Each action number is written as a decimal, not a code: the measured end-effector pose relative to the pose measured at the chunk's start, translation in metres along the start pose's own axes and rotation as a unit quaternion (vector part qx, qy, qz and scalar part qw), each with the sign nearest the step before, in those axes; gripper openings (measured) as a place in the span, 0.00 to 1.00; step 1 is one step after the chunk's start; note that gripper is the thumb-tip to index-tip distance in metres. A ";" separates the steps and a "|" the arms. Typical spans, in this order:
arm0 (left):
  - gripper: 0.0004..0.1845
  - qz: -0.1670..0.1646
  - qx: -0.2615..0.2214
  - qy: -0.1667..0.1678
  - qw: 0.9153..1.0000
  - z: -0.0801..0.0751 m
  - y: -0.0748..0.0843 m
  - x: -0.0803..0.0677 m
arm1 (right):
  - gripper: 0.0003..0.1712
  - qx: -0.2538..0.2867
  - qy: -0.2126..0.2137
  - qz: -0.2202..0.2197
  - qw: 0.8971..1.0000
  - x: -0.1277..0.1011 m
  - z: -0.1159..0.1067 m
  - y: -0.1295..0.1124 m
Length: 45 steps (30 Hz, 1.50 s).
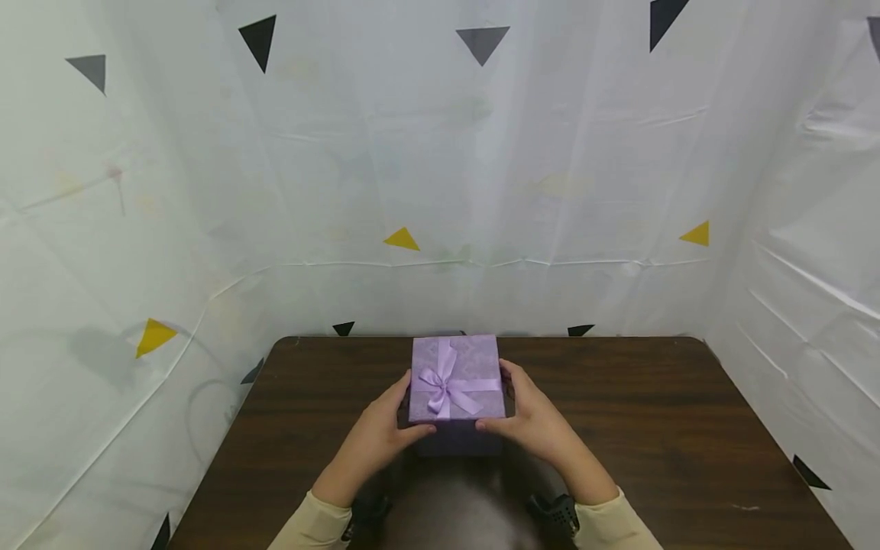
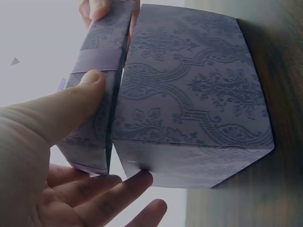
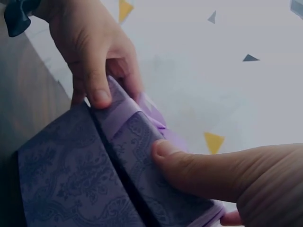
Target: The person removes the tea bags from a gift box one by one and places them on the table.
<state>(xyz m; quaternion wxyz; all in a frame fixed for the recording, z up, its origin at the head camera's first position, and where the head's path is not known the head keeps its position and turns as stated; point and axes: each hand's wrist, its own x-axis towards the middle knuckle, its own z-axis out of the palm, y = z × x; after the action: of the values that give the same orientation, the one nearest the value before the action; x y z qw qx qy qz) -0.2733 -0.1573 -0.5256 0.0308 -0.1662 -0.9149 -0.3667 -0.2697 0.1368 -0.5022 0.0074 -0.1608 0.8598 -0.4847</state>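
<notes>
White sheeting [image 1: 481, 176] with black, grey and yellow triangles [image 1: 402, 239] hangs behind and beside a dark wood-look desk [image 1: 316, 451]. On it, around mid-width: a purple patterned box base [image 2: 189, 90], with its lid [image 1: 471, 365] just above and a lilac ribbon bow [image 1: 445, 388] on top. Narrow gap shows between lid and base. Left grip [image 1: 374, 435] holds the lid, thumb on its near side, fingers round the left; one lower finger looks to touch the base. Right grip [image 1: 539, 420] holds the lid's right side likewise. Step in hand, my read: lid handling; off or on, can't tell from where I stand. Next move probably wants both sides level and together, so the lid doesn't tip or catch. No brand, label or writing I can read.
</notes>
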 end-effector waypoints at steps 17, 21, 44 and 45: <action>0.55 -0.019 -0.078 0.015 0.997 -0.015 0.005 -0.002 | 0.52 0.012 0.070 -0.028 0.997 -0.002 0.007 -0.008; 0.53 -0.021 -0.085 0.011 0.996 -0.020 0.006 -0.002 | 0.53 -0.003 0.097 -0.035 0.995 -0.002 0.011 -0.011; 0.50 0.008 -0.031 0.024 0.999 -0.076 0.001 -0.015 | 0.35 0.136 0.197 -0.051 0.969 -0.003 0.076 -0.034; 0.50 0.008 -0.028 0.024 0.999 -0.079 0.001 -0.016 | 0.35 0.139 0.197 -0.055 0.969 -0.002 0.079 -0.035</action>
<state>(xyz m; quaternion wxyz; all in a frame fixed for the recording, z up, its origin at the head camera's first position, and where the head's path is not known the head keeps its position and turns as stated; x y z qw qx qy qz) -0.2633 -0.2149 -0.4705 0.0506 -0.1653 -0.9017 -0.3962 -0.2455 0.0547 -0.5153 -0.1669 -0.1069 0.7581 -0.6213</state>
